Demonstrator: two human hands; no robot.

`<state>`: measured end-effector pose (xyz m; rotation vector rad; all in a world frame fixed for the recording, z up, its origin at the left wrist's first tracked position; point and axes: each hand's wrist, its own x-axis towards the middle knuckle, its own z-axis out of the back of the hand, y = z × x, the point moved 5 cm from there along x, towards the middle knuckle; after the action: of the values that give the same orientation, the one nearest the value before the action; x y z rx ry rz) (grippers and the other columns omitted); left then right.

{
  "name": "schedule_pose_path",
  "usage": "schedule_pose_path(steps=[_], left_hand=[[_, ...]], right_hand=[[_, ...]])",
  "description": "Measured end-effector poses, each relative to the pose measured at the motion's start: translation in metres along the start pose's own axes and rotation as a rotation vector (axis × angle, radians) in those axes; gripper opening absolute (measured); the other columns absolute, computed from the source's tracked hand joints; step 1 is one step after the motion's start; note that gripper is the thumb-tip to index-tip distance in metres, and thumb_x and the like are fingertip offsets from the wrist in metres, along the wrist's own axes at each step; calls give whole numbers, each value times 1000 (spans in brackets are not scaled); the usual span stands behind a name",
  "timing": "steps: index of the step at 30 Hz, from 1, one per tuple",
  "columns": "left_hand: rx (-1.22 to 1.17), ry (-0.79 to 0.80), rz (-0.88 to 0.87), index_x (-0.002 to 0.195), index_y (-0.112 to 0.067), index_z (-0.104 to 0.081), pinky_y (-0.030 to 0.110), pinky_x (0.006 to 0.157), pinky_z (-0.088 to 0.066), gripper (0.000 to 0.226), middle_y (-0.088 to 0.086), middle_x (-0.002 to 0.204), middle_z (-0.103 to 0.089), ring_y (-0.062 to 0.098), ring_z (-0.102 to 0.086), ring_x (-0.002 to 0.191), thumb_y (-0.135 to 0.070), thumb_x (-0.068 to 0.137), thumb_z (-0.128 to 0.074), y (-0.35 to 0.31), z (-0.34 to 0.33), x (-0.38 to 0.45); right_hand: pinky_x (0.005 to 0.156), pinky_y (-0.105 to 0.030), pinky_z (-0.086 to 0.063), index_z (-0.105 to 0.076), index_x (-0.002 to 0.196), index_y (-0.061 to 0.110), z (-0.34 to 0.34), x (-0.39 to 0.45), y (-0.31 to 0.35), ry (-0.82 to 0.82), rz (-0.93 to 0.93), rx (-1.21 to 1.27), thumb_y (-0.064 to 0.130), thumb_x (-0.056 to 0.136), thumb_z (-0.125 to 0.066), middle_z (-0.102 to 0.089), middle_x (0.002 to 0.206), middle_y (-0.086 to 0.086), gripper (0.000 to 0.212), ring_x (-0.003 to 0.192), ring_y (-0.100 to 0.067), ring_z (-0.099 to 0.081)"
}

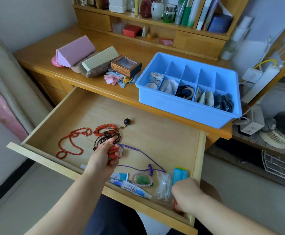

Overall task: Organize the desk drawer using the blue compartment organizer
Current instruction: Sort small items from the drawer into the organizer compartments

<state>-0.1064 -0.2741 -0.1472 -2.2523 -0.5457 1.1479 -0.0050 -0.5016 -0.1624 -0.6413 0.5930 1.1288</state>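
Ten compartments divide the blue organizer [187, 92], which stands on the worktop [94, 82] at 1 o'clock from the open drawer [155, 133]; its near row holds small items. In the drawer, the left hand [102, 160] grips a red packet [115, 152] beside bead bracelets [106, 133]. The right hand [187, 194], at 5 o'clock, is curled at a clear bag [163, 185]; whether it grips, I cannot tell

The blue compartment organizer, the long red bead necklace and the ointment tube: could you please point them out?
blue compartment organizer [180, 107]: head view, front wall.
long red bead necklace [70, 141]: head view, bead strand.
ointment tube [131, 188]: head view, tube body.
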Motion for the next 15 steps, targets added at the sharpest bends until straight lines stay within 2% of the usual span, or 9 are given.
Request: schedule_pose_path(steps=[2, 3, 6, 9, 11, 13, 15], left_hand=[[-2, -25, -8, 105, -19, -55, 13, 32, -26, 18, 4, 64, -55, 9, -46, 40, -11, 97, -42, -4, -1, -5], [0, -32, -9, 105, -19, -56, 13, 32, -26, 17, 4, 65, -55, 9, -46, 40, -12, 97, -43, -6, -1, -7], [36, -33, -25, 101, -15, -56, 13, 31, -28, 8, 4, 66, -56, 9, -47, 40, -16, 97, -48, -13, -3, -13], [119, -34, -32, 100, -16, -57, 13, 32, -28, 11, 5, 68, -57, 9, -48, 40, -15, 98, -46, -14, -3, -19], [217, -28, -46, 99, -17, -59, 13, 33, -28, 21, 4, 63, -60, 11, -49, 41, -9, 98, -40, -13, -4, -23], [321, 4, -59, 97, -16, -60, 14, 34, -27, 25, 5, 62, -59, 12, -47, 43, -6, 98, -38, -10, -7, -26], [416, 39, -63, 98, -14, -60, 16, 35, -27, 22, 6, 65, -55, 13, -45, 45, -6, 98, -40, -4, -11, -28]], right_hand=[[78, -38, -47, -56, 117, -6, -6, 8, 10, -3, -26, -61, -1, 92, -48, -61, 116, -20, 27, 106, -37, -59], [82, -41, -47, -54, 120, -6, -8, 11, 13, -16, -28, -90, -3, 92, -46, -60, 120, -21, 29, 109, -37, -58], [84, -43, -48, -53, 122, -4, -10, 16, 11, -66, -55, -126, 0, 93, -46, -60, 121, -20, 30, 109, -36, -59], [86, -42, -48, -52, 125, -2, -10, 18, 3, -61, -95, -17, 3, 94, -46, -58, 124, -20, 32, 111, -35, -58], [82, -36, -48, -57, 118, 5, -6, 20, -4, -48, -155, 191, 6, 93, -49, -62, 119, -14, 27, 107, -30, -60], [72, -27, -46, -63, 93, 19, 0, 21, -15, -98, -188, 473, 12, 89, -54, -67, 105, -4, 12, 96, -23, -63], [63, -22, -44, -56, 74, 27, 8, 18, -30, -182, -218, 726, 16, 85, -60, -65, 84, 6, 16, 82, -15, -63]])
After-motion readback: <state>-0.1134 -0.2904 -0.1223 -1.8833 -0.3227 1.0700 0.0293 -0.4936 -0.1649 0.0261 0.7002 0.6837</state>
